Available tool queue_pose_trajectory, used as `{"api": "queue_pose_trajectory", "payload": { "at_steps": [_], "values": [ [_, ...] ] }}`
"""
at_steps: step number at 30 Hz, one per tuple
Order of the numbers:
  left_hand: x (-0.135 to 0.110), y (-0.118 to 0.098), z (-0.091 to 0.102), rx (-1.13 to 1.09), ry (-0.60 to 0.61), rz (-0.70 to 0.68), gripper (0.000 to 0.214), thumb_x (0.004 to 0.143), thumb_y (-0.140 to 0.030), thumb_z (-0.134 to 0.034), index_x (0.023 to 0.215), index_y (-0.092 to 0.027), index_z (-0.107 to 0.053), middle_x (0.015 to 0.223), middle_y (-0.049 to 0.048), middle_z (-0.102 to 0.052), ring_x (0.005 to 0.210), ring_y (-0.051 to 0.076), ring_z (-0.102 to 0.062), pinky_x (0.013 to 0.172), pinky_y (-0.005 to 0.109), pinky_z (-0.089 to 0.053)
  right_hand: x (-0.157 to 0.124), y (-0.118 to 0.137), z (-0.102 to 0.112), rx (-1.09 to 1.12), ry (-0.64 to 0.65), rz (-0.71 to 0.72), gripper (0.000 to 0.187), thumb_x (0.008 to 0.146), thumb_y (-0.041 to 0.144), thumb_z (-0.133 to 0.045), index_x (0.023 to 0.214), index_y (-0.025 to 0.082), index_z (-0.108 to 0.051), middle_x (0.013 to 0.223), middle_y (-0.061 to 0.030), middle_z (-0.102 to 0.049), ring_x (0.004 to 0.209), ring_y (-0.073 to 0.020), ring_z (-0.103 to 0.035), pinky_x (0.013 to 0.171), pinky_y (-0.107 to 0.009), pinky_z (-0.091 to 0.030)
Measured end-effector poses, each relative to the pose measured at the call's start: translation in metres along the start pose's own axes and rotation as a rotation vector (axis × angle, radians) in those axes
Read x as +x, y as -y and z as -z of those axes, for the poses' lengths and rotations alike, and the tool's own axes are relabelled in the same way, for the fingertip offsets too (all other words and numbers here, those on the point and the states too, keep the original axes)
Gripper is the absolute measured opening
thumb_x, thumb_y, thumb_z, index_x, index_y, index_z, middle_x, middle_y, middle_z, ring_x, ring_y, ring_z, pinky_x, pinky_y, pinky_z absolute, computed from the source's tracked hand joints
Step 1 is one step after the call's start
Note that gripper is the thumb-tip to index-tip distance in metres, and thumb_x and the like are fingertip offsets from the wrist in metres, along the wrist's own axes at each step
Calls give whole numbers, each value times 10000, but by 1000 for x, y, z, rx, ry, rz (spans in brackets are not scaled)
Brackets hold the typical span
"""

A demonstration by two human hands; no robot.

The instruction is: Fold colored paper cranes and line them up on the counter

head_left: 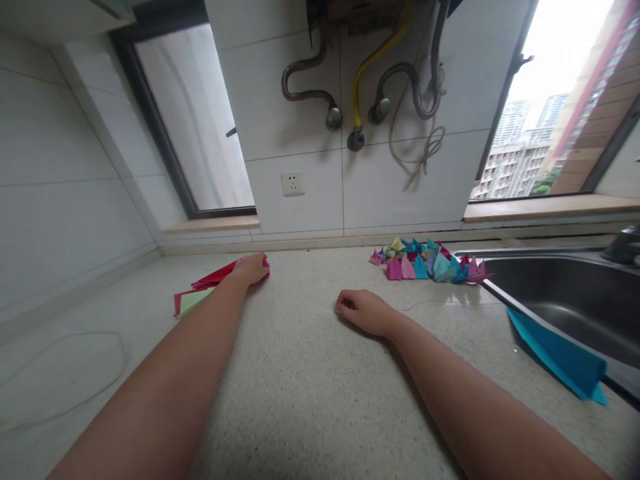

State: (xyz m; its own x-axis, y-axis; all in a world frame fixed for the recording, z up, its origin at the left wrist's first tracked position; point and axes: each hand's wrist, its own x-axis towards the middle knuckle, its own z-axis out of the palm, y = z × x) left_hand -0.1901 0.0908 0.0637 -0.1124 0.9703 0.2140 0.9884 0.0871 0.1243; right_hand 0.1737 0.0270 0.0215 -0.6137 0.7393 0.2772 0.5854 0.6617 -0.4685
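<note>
My left hand (251, 268) reaches far across the speckled counter (300, 373) and lies on a small stack of coloured paper sheets (203, 288), red on top and pale green below. Its fingers are pressed down on the red sheet. My right hand (364, 310) rests on the counter near the middle, fingers curled loosely under, with nothing visible in it. A heap of several small folded paper shapes (425, 260) in pink, blue, green and yellow sits at the back, right of my right hand.
A steel sink (565, 300) is set into the counter at the right, with a folded blue paper (555, 355) lying over its near rim. A tap (623, 245) stands behind it. The tiled wall carries a socket (293, 183) and hoses (360, 87). Windows flank the wall.
</note>
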Motion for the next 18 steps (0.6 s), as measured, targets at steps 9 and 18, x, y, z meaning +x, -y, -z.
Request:
{"api": "queue_pose_trajectory", "payload": {
  "at_steps": [9,18],
  "values": [
    [-16,-3,22,-122,-40,-149,208,812,-223,-562,928,-199,-733,1011,132,-727,923,267,-626,822,389,-430,0,0,-1,-13,-16,2,204,892,312,-531,880,200,-702,817,-51,-717,711,-157,-604,636,-261,-352],
    [-89,-104,31,-964,26,-206,199,799,-318,-582,897,-188,-697,873,53,-715,760,174,-631,667,283,-457,0,12,-2,329,-191,-7,215,894,323,-563,1061,204,-628,877,-34,-676,705,-133,-567,659,-266,-417]
  ]
}}
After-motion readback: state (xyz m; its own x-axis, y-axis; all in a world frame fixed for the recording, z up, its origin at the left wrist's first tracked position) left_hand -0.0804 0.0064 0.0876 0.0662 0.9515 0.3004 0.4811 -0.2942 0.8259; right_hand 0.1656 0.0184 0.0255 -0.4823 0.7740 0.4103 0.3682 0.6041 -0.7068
